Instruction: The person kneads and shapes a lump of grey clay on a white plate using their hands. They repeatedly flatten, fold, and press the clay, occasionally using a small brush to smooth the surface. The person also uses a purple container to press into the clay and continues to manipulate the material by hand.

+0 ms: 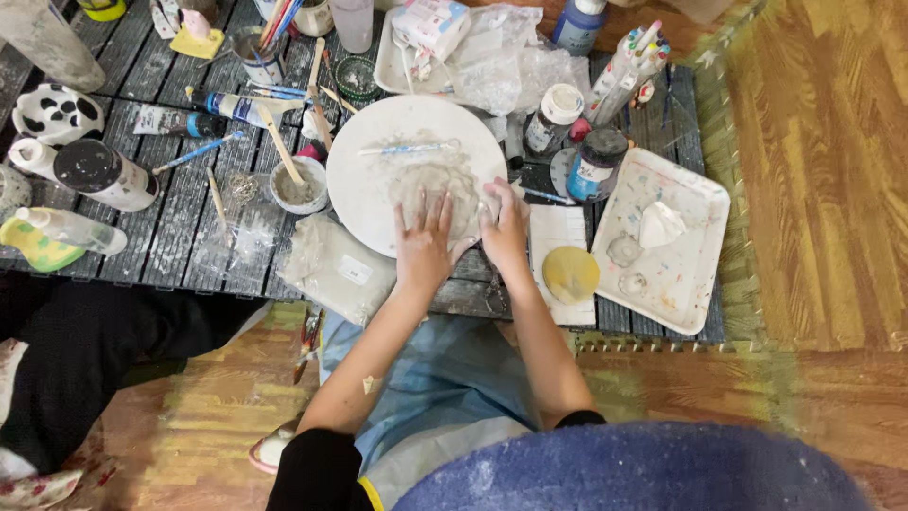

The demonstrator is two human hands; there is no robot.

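Observation:
A lump of grey clay (437,182) lies flattened on a round white turntable plate (378,142) on the dark slatted table. My left hand (423,248) rests flat on the near edge of the clay, fingers spread. My right hand (506,230) presses against the clay's right side, fingers curled along it. A thin modelling tool (407,149) lies across the plate just beyond the clay.
A white tray (695,274) with clay bits stands at right, a yellow sponge (570,273) beside it. Paint jars (596,163), a small clay-water bowl (298,185), brushes, tubes and a bagged clay block (336,267) crowd the table. Another person's dark-clothed leg (85,350) sits at left.

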